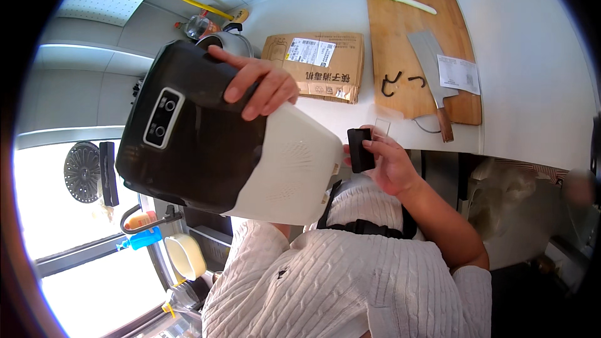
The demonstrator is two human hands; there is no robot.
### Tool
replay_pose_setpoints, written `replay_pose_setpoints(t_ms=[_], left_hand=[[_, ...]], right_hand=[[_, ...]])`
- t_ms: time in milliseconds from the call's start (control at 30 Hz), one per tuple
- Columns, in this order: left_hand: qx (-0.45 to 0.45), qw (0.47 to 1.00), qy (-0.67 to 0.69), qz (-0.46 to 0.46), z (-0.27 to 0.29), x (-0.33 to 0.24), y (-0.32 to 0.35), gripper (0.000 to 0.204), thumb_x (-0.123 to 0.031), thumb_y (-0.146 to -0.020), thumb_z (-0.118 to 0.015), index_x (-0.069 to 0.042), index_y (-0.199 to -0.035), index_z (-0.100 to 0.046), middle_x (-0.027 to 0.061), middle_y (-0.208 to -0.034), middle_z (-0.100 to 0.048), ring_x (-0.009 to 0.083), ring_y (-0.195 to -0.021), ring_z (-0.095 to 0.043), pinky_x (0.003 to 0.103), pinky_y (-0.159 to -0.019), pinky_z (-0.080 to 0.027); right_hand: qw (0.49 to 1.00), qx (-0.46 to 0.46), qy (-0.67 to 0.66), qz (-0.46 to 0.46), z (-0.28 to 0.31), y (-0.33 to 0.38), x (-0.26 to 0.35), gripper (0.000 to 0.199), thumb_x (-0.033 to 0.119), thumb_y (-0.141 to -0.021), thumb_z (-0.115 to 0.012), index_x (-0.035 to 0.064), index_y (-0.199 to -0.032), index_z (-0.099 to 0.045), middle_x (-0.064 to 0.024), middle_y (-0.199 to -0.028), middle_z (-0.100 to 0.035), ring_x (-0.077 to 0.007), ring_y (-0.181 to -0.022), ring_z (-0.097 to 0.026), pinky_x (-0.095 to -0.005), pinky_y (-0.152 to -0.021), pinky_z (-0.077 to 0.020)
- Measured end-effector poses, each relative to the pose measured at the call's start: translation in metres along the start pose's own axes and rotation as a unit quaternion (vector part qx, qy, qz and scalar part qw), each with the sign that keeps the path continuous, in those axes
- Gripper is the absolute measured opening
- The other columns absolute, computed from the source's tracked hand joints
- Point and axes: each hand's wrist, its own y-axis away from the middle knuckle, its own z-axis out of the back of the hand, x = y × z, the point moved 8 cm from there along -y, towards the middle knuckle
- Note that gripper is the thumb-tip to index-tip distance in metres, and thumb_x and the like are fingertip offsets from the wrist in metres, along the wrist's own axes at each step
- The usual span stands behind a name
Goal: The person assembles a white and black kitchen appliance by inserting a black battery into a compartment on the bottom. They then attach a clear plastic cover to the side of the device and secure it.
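A two-tone countertop appliance [194, 156], dark brown and white, is held up in the air before the person's chest, to the left of the white counter [325, 15]. Its long axis runs mostly left to right, dropping slightly toward the right; the rounded dark part points left, and the white body with its fans of vent slots points right, toward the other hand. The silver-rimmed control panel [164, 118], with two round fittings, faces up toward the wearer and slants from upper right to lower left. The left hand [260, 84] hooks over the appliance's far edge, fingers spread on the dark casing and pointing left; its forearm is mostly hidden behind the body. The right hand [388, 159] pinches a small black block [360, 150], which stands lengthwise nearly upright in the view, just beside the white end. Beyond, on the counter, a brown cardboard box [319, 62] lies near a wooden cutting board [407, 31]. On the board are a pale green stalk [400, 1], black hooks [391, 83], a white paper slip [459, 74] and a cleaver [429, 56], its wooden handle toward the person.
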Motion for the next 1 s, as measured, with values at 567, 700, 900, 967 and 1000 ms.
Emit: replay_pose_setpoints(t_ms=[567, 700, 900, 967, 1000], left_hand=[[-0.129, 0.988, -0.005, -0.084, 0.016, -0.028, -0.005, 0.039, -0.015, -0.099, -0.044, -0.012, -0.138, -0.044, 0.0013, -0.109, -0.063, 0.0134, -0.086, -0.064, 0.027, -0.083, -0.051], [-0.163, 0.984, -0.018, -0.069, 0.021, -0.035, -0.007, 0.038, -0.016, -0.1, -0.043, -0.011, -0.137, -0.044, 0.0001, -0.107, -0.063, 0.0124, -0.084, -0.064, 0.026, -0.08, -0.05], [-0.133, 0.987, -0.016, -0.086, 0.02, -0.046, -0.009, 0.036, -0.016, -0.099, -0.044, -0.009, -0.135, -0.047, 0.0004, -0.104, -0.064, 0.0126, -0.081, -0.065, 0.027, -0.078, -0.051], [-0.136, 0.987, -0.021, -0.089, 0.02, -0.047, -0.008, 0.036, -0.016, -0.099, -0.045, -0.008, -0.134, -0.047, 0.0004, -0.103, -0.064, 0.0123, -0.081, -0.065, 0.027, -0.077, -0.051], [-0.137, 0.986, -0.023, -0.093, 0.02, -0.049, -0.007, 0.036, -0.016, -0.098, -0.046, -0.008, -0.134, -0.047, 0.0001, -0.103, -0.064, 0.0119, -0.081, -0.065, 0.027, -0.077, -0.051]], right_hand=[[0.99, -0.034, 0.133, -0.023, -0.004, 0.006, -0.018, 0.023, 0.002, -0.088, -0.055, 0.0057, -0.111, -0.055, -0.0047, -0.102, -0.061, -0.0143, -0.093, -0.06, -0.0289, -0.082, -0.0486], [0.957, -0.028, 0.281, -0.062, 0.004, 0.008, -0.029, 0.023, 0.003, -0.087, -0.057, 0.0033, -0.109, -0.055, -0.0048, -0.101, -0.061, -0.0126, -0.092, -0.058, -0.0248, -0.082, -0.0456], [0.937, -0.027, 0.342, -0.065, -0.013, 0.001, -0.04, 0.034, 0.012, -0.081, -0.06, 0.0052, -0.113, -0.056, -0.0019, -0.089, -0.053, -0.0119, -0.079, -0.047, -0.0234, -0.069, -0.0374], [0.946, -0.011, 0.322, -0.047, -0.025, 0.0, -0.042, 0.033, 0.01, -0.081, -0.059, 0.004, -0.113, -0.056, -0.0025, -0.091, -0.054, -0.0121, -0.081, -0.049, -0.0238, -0.071, -0.039], [0.949, -0.002, 0.312, -0.039, -0.031, 0.0, -0.044, 0.033, 0.009, -0.081, -0.058, 0.0034, -0.113, -0.056, -0.0028, -0.092, -0.055, -0.0122, -0.083, -0.05, -0.024, -0.073, -0.0397]])
